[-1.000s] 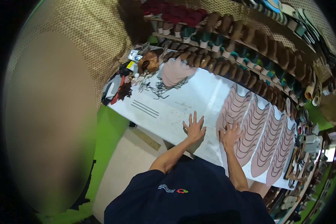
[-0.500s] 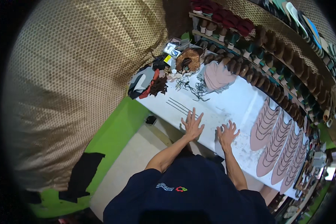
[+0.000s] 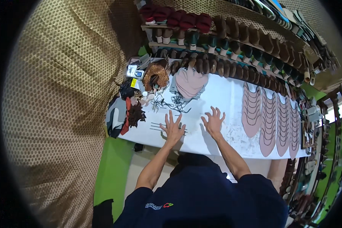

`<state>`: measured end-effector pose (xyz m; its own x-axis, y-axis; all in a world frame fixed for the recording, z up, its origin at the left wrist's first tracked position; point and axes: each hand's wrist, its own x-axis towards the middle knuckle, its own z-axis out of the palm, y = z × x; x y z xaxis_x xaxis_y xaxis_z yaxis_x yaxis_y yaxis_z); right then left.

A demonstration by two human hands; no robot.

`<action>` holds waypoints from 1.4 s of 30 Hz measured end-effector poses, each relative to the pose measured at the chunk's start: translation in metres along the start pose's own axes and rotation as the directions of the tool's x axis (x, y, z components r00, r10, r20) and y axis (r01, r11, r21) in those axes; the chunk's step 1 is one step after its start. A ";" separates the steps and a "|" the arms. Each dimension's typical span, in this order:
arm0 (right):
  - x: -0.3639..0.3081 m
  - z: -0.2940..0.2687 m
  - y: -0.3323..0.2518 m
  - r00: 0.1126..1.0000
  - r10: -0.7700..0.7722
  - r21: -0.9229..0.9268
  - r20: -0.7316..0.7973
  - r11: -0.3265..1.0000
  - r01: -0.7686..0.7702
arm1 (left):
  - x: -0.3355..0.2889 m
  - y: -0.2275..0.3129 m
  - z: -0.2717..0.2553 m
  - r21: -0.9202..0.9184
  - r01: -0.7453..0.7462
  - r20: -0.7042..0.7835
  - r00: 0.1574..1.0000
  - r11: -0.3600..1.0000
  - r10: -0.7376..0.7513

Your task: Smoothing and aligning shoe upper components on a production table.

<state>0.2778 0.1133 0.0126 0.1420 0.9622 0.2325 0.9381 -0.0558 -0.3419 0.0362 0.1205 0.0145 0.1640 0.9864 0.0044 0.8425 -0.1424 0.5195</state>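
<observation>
My left hand (image 3: 173, 132) is spread palm down over the right end of several thin dark strips (image 3: 155, 126) laid side by side on the white-covered table (image 3: 228, 98). It hides part of them. To its right, my right hand (image 3: 214, 123) has its fingers apart and holds nothing, with a shadow beside it. Beyond the left hand lies a tangle of dark, thin strips (image 3: 178, 102). Behind that sits a stack of pink, rounded pieces (image 3: 192, 81) on greyish ones.
Pink oval pieces (image 3: 251, 114) with rows of curved dark strips lie at the table's right. Brown scraps (image 3: 136, 115), a leopard-print piece (image 3: 155, 76) and folded grey material (image 3: 117, 110) crowd the left end. Shelves of shoes (image 3: 231, 47) line the back.
The view has turned, so the table lies more level and has shifted left in the picture. Both hands stay spread, the left one still over the laid-out strips.
</observation>
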 end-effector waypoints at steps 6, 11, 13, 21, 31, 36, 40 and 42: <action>0.096 0.012 0.002 0.997 -0.062 0.010 -0.039 0.998 0.062 | 0.060 0.012 0.001 0.101 -0.060 0.055 0.997 0.993 0.055; 0.163 0.037 0.004 0.993 -0.120 0.057 -0.012 0.991 0.121 | 0.126 0.027 0.001 0.170 -0.146 0.135 0.983 0.975 0.124; 0.182 0.043 -0.001 0.985 -0.163 0.090 0.048 0.983 0.158 | 0.146 0.024 0.007 0.207 -0.156 0.140 0.982 0.966 0.129; 0.248 0.055 0.025 0.885 -0.390 0.244 0.254 0.911 0.332 | 0.197 0.020 0.027 0.274 -0.194 0.138 0.977 0.942 0.161; 0.352 0.009 0.041 0.859 -0.511 -0.013 0.032 0.859 0.511 | 0.202 0.026 0.031 0.251 -0.166 0.122 0.983 0.954 0.139; 0.386 -0.076 0.033 0.846 -0.510 -0.095 -0.156 0.860 0.501 | 0.202 0.026 0.029 0.268 -0.176 0.148 0.979 0.947 0.140; 0.346 -0.122 0.022 0.813 -0.540 -0.066 -0.218 0.839 0.540 | 0.190 0.020 0.018 0.117 -0.131 0.052 0.991 0.985 0.125; 0.305 -0.120 0.025 0.835 -0.522 -0.089 -0.176 0.853 0.514 | 0.176 0.013 0.001 0.126 -0.077 0.104 0.993 0.989 0.064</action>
<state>0.3829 0.3732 0.1840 -0.3150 0.7853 0.5329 0.9015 0.4232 -0.0908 0.0767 0.2918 0.0213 0.2698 0.9616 -0.0510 0.8852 -0.2268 0.4062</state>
